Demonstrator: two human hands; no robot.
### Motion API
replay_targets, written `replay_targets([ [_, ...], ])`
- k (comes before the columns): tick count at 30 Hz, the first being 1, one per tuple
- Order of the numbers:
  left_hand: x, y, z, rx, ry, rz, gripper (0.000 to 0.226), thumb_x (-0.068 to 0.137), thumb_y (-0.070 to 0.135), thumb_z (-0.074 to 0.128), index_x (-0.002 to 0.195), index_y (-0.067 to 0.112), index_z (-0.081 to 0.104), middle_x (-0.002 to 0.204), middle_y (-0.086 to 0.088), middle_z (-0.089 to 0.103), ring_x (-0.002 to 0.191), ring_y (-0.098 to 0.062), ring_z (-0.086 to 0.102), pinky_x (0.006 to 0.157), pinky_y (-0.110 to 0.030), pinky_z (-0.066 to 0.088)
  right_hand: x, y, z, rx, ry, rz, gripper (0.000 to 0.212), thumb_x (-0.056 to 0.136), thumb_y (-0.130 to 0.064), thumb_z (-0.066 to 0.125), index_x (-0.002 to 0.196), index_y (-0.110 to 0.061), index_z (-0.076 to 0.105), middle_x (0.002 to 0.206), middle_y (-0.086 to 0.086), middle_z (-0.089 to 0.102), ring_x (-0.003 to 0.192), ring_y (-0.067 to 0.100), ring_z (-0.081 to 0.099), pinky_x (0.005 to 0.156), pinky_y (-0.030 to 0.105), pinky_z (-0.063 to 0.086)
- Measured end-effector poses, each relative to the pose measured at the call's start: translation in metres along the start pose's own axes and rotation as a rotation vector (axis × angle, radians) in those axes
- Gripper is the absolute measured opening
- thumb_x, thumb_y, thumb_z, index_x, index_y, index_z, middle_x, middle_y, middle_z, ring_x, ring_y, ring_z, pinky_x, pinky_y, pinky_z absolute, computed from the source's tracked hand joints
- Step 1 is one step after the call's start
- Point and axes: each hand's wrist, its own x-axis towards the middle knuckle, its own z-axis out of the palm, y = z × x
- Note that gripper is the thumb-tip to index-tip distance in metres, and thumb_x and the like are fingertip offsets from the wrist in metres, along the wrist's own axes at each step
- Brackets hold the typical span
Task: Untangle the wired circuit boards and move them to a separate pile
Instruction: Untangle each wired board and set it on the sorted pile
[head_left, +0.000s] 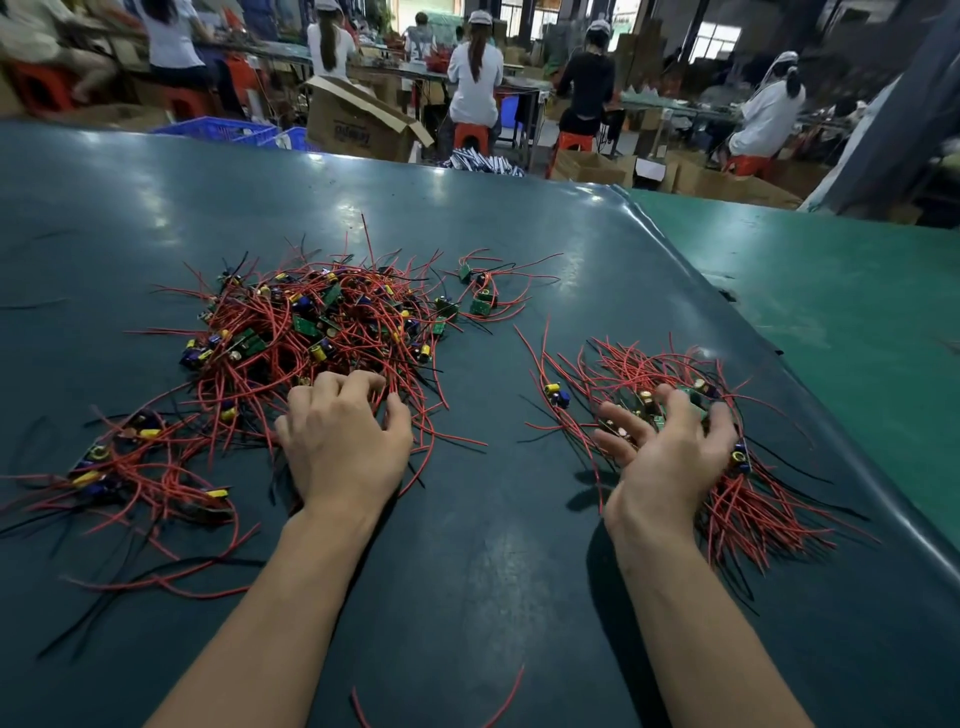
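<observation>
- tangled pile (317, 322) on table (493, 597), left of centre: left hand (340, 441) fingers clawed into its near red wires, a pull may drag many boards along
- sorted pile (675, 415) at right: right hand (670, 447) fingers loosely curled round boards, a leaving hand may snag leads
- loose cluster (480, 299) behind may get missed

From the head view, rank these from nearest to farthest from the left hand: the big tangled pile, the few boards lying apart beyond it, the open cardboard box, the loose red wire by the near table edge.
From the left hand:
1. Big tangled pile, under its fingertips.
2. Loose red wire, lower right, near edge.
3. Few boards lying apart, beyond, to the right.
4. Open cardboard box, past the table's far edge.
</observation>
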Motion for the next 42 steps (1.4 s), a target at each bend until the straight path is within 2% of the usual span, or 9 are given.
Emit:
replay_targets([
  [6,0.002,-0.004,0.002,0.132,-0.090,0.004,0.036,0.091,0.046,0.054,0.118,0.024,0.065,0.116,-0.006,0.063,0.111,-0.030,0.051,0.093,-0.043,0.034,0.001,0.002,0.000,-0.125,0.043,-0.114,0.054,0.094,-0.001,0.047,0.145,-0.009,0.033,0.102,-0.011,0.047,0.070,0.003,0.065,0.048,0.020,0.052],
  [9,0.002,-0.004,0.003,0.167,-0.116,0.031,0.036,0.092,0.048,0.052,0.116,0.025,0.066,0.114,-0.005,0.064,0.108,-0.030,0.054,0.092,-0.042,0.035,0.001,0.001,-0.001,-0.227,0.073,-0.158,0.046,0.092,-0.001,0.048,0.136,-0.013,0.042,0.125,0.005,0.050,0.079,0.002,0.069,0.069,0.026,0.058],
  [12,0.003,-0.005,0.002,0.145,-0.111,0.032,0.031,0.093,0.044,0.054,0.115,0.026,0.066,0.111,-0.004,0.065,0.105,-0.028,0.057,0.090,-0.042,0.035,0.003,0.003,-0.004,-0.417,0.115,-0.269,0.045,0.088,-0.005,0.051,0.132,-0.014,0.045,0.148,0.010,0.032,0.129,0.018,0.046,0.102,0.035,0.047],
  [16,0.003,-0.004,0.000,0.067,-0.093,0.027,0.025,0.095,0.031,0.055,0.115,0.022,0.068,0.108,-0.004,0.068,0.102,-0.028,0.061,0.091,-0.041,0.037,0.005,0.002,-0.005,-0.477,0.094,-0.257,0.051,0.087,-0.009,0.054,0.136,-0.010,0.040,0.146,0.011,0.035,0.135,0.028,0.038,0.111,0.047,0.035],
  [20,0.001,0.000,-0.006,-0.123,0.082,0.086,0.020,0.092,0.018,0.061,0.108,0.013,0.073,0.099,-0.010,0.070,0.096,-0.034,0.060,0.087,-0.044,0.042,-0.005,0.004,-0.003,-0.593,0.025,-0.441,0.048,0.087,-0.004,0.055,0.134,-0.005,0.044,0.151,0.014,0.029,0.143,0.022,0.024,0.119,0.032,0.019],
  [27,-0.001,0.008,-0.017,-0.363,0.576,0.424,0.018,0.095,0.010,0.062,0.111,0.003,0.067,0.086,-0.010,0.066,0.073,-0.031,0.059,0.069,-0.046,0.051,-0.018,0.019,0.000,-0.688,-0.379,-0.420,0.024,0.090,-0.005,0.058,0.108,-0.020,0.062,0.109,-0.001,0.064,0.105,0.017,0.058,0.091,0.023,0.045],
  [34,-0.024,0.029,-0.010,-0.608,0.352,0.885,0.019,0.087,0.001,0.066,0.106,0.002,0.067,0.090,-0.007,0.068,0.074,-0.023,0.057,0.069,-0.039,0.049,-0.034,0.038,0.002,-0.685,-0.930,-0.276,0.053,0.087,-0.008,0.070,0.134,-0.023,0.052,0.101,-0.008,0.070,0.085,0.002,0.068,0.075,0.022,0.056],
  [38,-0.036,0.040,-0.004,-0.699,0.187,1.016,0.033,0.084,0.004,0.070,0.114,0.005,0.059,0.099,-0.009,0.068,0.080,-0.024,0.060,0.077,-0.032,0.051,-0.028,0.038,0.002,-0.699,-0.830,-0.398,0.027,0.088,-0.001,0.067,0.112,-0.012,0.068,0.095,-0.019,0.069,0.086,-0.007,0.065,0.080,0.014,0.050],
  [42,-0.035,0.039,-0.005,-0.785,0.195,0.818,0.030,0.084,0.017,0.070,0.109,0.007,0.058,0.098,-0.008,0.063,0.081,-0.020,0.057,0.078,-0.027,0.047,-0.021,0.023,0.007,-0.233,-0.578,0.000,0.012,0.095,-0.006,0.059,0.092,-0.012,0.069,0.074,0.002,0.072,0.065,0.015,0.066,0.059,0.027,0.056],
])
